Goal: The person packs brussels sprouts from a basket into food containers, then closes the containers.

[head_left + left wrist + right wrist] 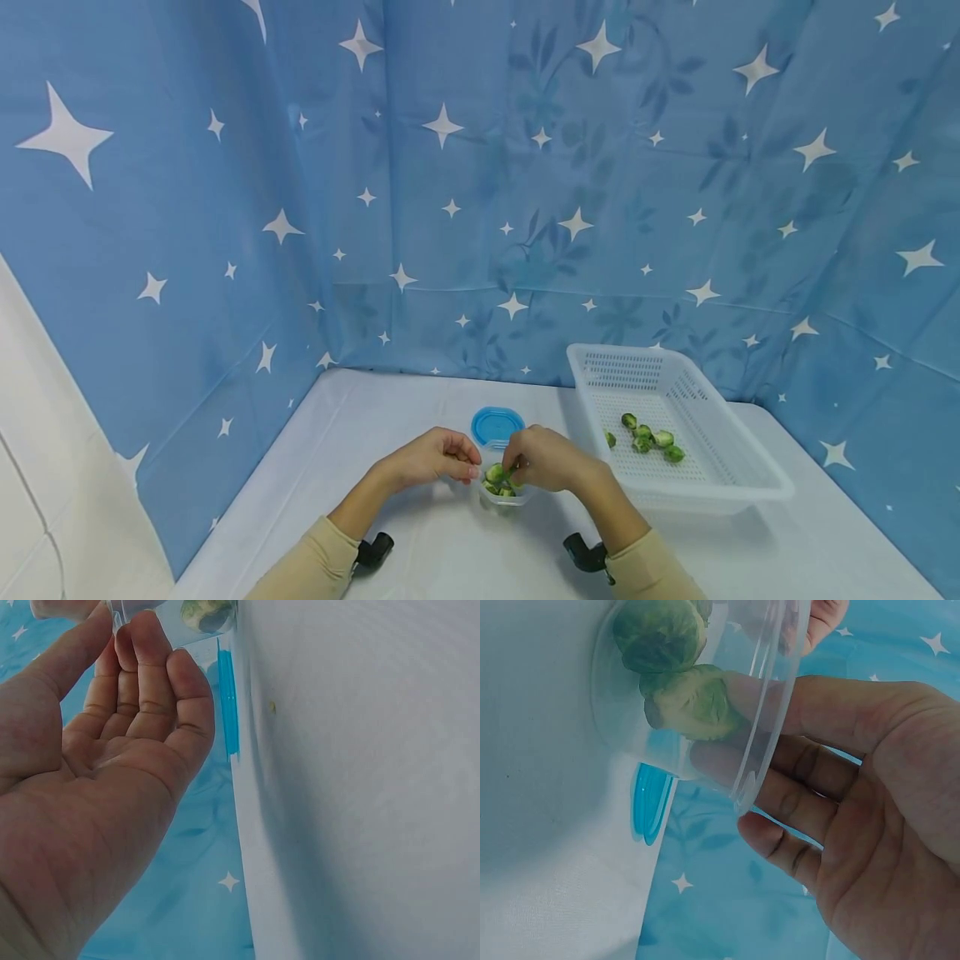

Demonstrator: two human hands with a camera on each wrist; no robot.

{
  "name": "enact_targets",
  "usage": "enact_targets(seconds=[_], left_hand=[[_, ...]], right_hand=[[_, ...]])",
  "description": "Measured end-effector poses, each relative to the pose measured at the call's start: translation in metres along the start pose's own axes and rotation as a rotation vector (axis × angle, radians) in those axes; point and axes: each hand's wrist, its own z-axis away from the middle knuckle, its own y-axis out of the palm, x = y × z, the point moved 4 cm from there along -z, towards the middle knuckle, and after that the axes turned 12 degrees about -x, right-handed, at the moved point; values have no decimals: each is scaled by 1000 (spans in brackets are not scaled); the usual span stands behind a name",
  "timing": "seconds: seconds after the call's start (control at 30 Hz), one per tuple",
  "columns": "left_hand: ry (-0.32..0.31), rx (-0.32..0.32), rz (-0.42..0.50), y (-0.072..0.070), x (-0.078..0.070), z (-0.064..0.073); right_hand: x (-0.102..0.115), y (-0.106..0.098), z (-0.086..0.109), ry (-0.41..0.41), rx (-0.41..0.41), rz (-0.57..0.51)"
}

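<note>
A green Brussels sprout (686, 705) sat inside a small clear plastic tub (504, 501), with more sprouts tucked up against it. It was nearly round, so I could not pick out a long side. The right hand (551, 458) was the nearer one. It reached in over the tub's right side, and its thumb and first finger pinched that sprout, open only as wide as the sprout between them. The sprout lay at the fingertips, down and to the left of the palm.

The left hand (431, 457) was on the tub's left side, with its fingers softly bent and its thumb close to the rim. I could not tell if it gripped the rim or only touched it. It had no sprout.

Just beyond the tub, on the far side, lay a round blue lid (497, 425). Farther off to the right stood a big white plastic basket (690, 496), with a few loose sprouts (663, 438) on its floor. All this was on a white table (450, 550), and behind it hung a blue starry curtain (450, 179).
</note>
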Motion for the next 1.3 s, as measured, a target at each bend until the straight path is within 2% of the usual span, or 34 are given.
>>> enact_targets(seconds=[0.3,0.53,0.8,1.3], left_hand=[[-12,1,15,1,1,1],[-10,13,24,1,2,-1],[-1,7,18,1,2,-1],[1,3,23,1,1,-1]], right_hand=[[7,5,0,11,5,124],[8,7,0,-30,-15,189],[7,7,0,7,-14,163],[8,4,0,-6,-19,97]])
